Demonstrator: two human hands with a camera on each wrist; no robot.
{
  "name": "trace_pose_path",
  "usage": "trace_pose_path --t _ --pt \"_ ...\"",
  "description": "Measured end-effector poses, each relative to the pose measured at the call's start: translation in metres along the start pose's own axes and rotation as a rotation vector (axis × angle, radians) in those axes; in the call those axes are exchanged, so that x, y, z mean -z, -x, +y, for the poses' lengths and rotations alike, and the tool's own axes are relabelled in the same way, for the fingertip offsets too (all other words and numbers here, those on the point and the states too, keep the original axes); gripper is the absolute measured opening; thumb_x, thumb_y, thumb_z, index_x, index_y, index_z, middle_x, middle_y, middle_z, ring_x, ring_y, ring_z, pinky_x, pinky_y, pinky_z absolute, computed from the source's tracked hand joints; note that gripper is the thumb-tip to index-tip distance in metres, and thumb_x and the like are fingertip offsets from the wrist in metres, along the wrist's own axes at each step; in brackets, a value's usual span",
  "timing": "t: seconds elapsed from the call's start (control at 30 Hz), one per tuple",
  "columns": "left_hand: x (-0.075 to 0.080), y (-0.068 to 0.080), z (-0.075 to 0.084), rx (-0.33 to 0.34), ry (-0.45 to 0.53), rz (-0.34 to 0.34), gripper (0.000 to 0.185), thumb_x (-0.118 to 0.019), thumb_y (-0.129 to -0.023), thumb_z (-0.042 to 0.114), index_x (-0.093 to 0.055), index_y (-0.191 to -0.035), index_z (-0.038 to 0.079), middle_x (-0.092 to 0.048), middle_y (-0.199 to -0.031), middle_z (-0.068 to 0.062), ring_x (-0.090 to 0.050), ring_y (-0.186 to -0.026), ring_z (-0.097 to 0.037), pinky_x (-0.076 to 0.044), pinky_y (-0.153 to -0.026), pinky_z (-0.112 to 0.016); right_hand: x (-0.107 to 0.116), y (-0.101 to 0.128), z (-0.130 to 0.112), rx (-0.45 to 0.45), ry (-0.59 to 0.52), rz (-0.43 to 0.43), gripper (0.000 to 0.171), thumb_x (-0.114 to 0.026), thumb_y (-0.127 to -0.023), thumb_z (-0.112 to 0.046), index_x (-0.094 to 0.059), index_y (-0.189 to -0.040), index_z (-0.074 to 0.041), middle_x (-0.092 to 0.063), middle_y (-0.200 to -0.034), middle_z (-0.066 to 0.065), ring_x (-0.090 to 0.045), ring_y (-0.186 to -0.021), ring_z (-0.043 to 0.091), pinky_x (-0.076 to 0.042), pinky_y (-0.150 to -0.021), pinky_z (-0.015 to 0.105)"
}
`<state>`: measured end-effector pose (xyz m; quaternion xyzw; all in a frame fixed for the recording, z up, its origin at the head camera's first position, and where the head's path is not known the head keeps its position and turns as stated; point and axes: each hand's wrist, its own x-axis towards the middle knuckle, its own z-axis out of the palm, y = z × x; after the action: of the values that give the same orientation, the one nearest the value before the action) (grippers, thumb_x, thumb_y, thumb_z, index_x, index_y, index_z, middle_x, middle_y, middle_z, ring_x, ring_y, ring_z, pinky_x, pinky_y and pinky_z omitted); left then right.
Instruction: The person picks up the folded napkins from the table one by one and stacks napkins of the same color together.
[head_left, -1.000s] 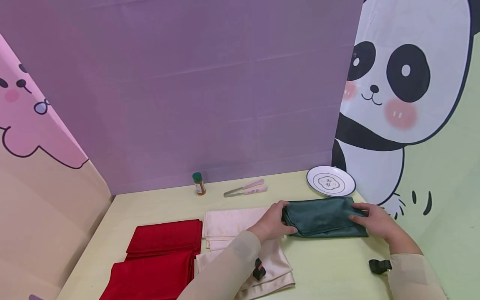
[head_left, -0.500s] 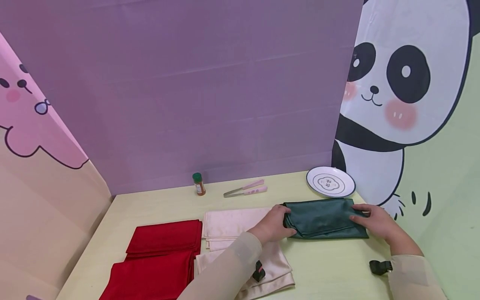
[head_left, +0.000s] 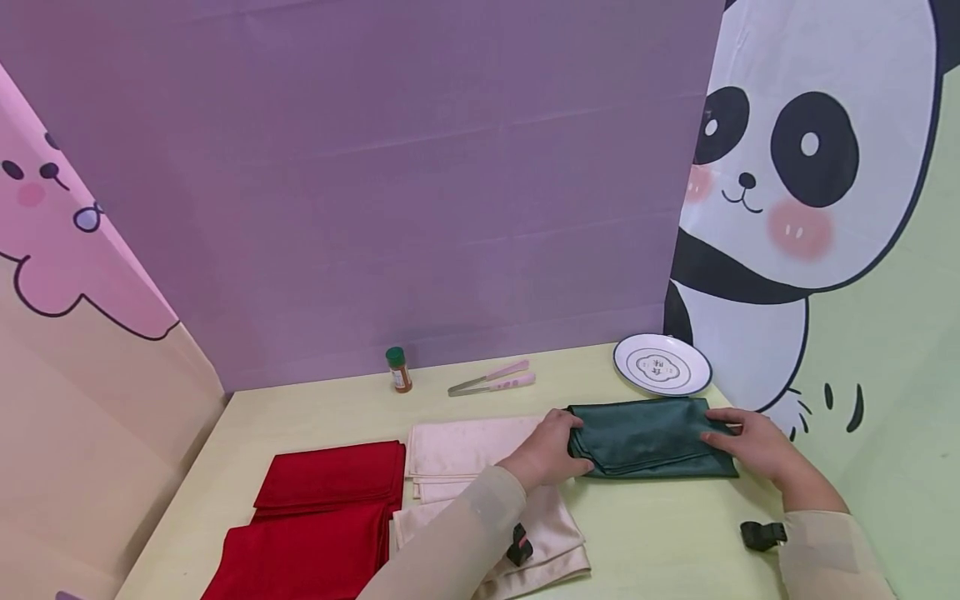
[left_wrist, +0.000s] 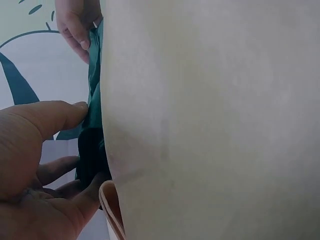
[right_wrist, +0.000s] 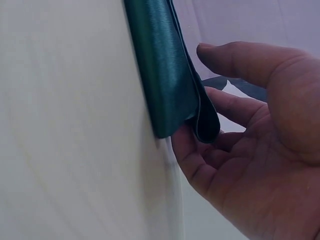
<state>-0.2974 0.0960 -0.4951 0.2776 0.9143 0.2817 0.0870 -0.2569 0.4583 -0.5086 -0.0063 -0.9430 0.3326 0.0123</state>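
Note:
A folded dark green cloth [head_left: 648,437] lies on the pale yellow table [head_left: 660,533], right of centre. My left hand [head_left: 566,446] grips its left end, thumb on one side and fingers on the other, as the left wrist view shows around the green cloth [left_wrist: 93,120]. My right hand [head_left: 712,427] holds the right end. In the right wrist view its fingers [right_wrist: 200,150] curl under the folded end of the green cloth [right_wrist: 165,75], with the thumb just above it.
Two cream cloths [head_left: 461,446] lie left of the green one, under my left forearm. Two red cloths [head_left: 330,477] lie further left. A spice jar [head_left: 398,369], pink-handled tongs [head_left: 491,377] and a white plate [head_left: 662,364] stand along the back by the purple wall.
My left hand has shifted slightly on the cloth's left end. The cloth and my right hand have hardly moved.

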Motion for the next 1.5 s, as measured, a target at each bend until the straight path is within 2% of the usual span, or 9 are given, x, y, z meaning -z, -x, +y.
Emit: trace_pose_path --t 0.23,0.6,0.83,1.0,1.23,1.5 --pt "0.001 0.003 0.003 0.009 -0.009 0.013 0.065 -0.082 -0.092 0.036 -0.056 -0.148 0.017 -0.044 -0.156 0.001 -0.042 -0.145 -0.016 -0.043 -0.111 -0.027 -0.001 -0.003 0.001 -0.020 -0.012 -0.007 0.064 -0.069 -0.102 -0.035 -0.052 -0.145 0.009 -0.040 -0.148 0.045 -0.043 -0.131 0.065 -0.044 -0.101 0.072" --pt "0.004 0.005 0.005 -0.012 -0.049 0.043 0.067 -0.083 -0.090 0.038 -0.056 -0.147 0.016 -0.048 -0.154 -0.001 -0.043 -0.143 -0.018 -0.041 -0.112 -0.025 0.000 -0.003 -0.006 0.029 0.007 0.026 0.061 -0.070 -0.102 -0.029 -0.052 -0.143 0.012 -0.041 -0.149 0.042 -0.039 -0.134 0.064 -0.039 -0.103 0.075" --pt "0.014 0.010 0.007 -0.003 -0.013 0.066 0.066 -0.082 -0.092 0.038 -0.054 -0.150 0.021 -0.050 -0.151 0.002 -0.045 -0.141 -0.015 -0.043 -0.111 -0.028 0.003 0.000 -0.020 0.042 -0.023 0.058 0.060 -0.067 -0.103 -0.028 -0.049 -0.146 0.010 -0.038 -0.152 0.041 -0.041 -0.133 0.064 -0.044 -0.102 0.071" --pt "0.020 0.013 0.006 -0.006 0.030 0.083 0.062 -0.079 -0.094 0.038 -0.054 -0.150 0.024 -0.050 -0.151 0.005 -0.046 -0.141 -0.014 -0.045 -0.111 -0.032 0.002 -0.002 -0.027 0.068 -0.044 0.102 0.057 -0.066 -0.104 -0.027 -0.051 -0.146 0.009 -0.042 -0.150 0.039 -0.040 -0.136 0.060 -0.042 -0.106 0.069" --pt "0.028 0.019 0.004 -0.007 0.126 0.126 0.053 -0.077 -0.097 0.036 -0.057 -0.146 0.027 -0.052 -0.147 0.007 -0.050 -0.136 -0.015 -0.047 -0.108 -0.037 -0.007 -0.004 -0.036 0.086 -0.092 0.140 0.055 -0.065 -0.106 -0.029 -0.052 -0.146 0.005 -0.044 -0.148 0.038 -0.048 -0.130 0.058 -0.048 -0.101 0.067" --pt "0.036 0.030 0.004 -0.042 0.168 0.171 0.048 -0.075 -0.097 0.036 -0.059 -0.142 0.027 -0.056 -0.141 0.010 -0.052 -0.133 -0.013 -0.046 -0.108 -0.035 -0.018 -0.002 -0.055 0.127 -0.124 0.139 0.052 -0.065 -0.106 -0.027 -0.053 -0.148 0.001 -0.051 -0.144 0.034 -0.057 -0.124 0.056 -0.054 -0.095 0.063"
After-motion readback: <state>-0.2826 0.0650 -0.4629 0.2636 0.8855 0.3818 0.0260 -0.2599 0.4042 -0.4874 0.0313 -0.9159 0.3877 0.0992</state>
